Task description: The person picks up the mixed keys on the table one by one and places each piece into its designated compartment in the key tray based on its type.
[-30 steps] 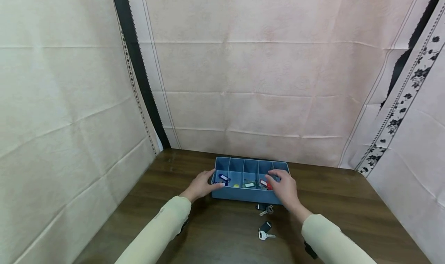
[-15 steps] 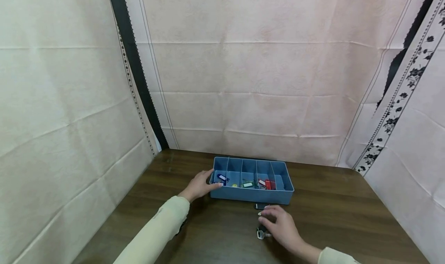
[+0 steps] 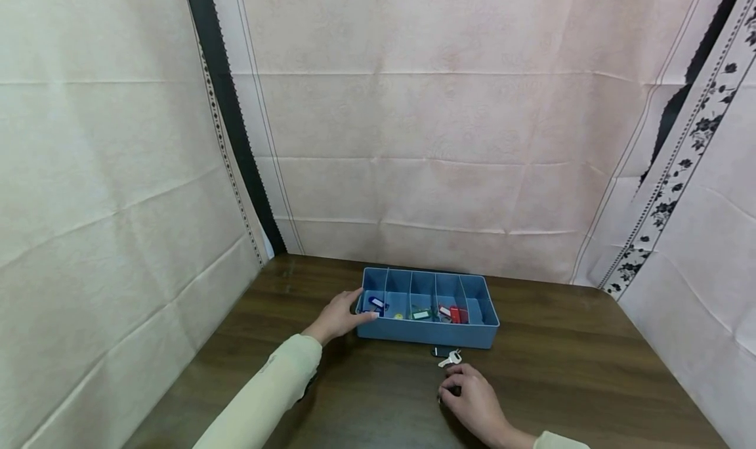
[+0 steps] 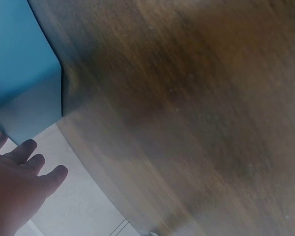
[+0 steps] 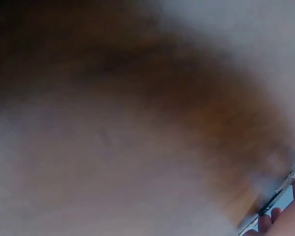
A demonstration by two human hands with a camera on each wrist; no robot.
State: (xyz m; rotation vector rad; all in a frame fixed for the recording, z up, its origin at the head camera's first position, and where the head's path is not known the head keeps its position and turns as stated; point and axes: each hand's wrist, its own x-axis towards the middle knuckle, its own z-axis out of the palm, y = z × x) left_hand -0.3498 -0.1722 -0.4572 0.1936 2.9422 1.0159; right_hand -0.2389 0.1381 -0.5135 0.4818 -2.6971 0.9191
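My left hand (image 3: 340, 316) holds the left end of a blue divided box (image 3: 425, 331), its thumb at the front rim. Beside the box's end wall, the other fingers are spread in the left wrist view. In front of the box, my right hand (image 3: 474, 400) pinches a key with a black tag, mostly hidden behind the fingers. The right wrist view is blurred, with a dark strip and metal (image 5: 271, 202) at the fingertips. Another key (image 3: 451, 358) with a black tag (image 3: 440, 352) lies between the right hand and the box.
The box has several compartments. Blue tags (image 3: 377, 303), a yellow piece (image 3: 398, 316), a green tag (image 3: 421, 315) and red tags (image 3: 456, 314) lie inside. The brown wooden table (image 3: 567, 350) is bordered by pale cloth walls (image 3: 413, 140).
My right hand has left the box's right end, come down toward me, and closed on the nearer key with its black tag. The left hand has stayed at the box.
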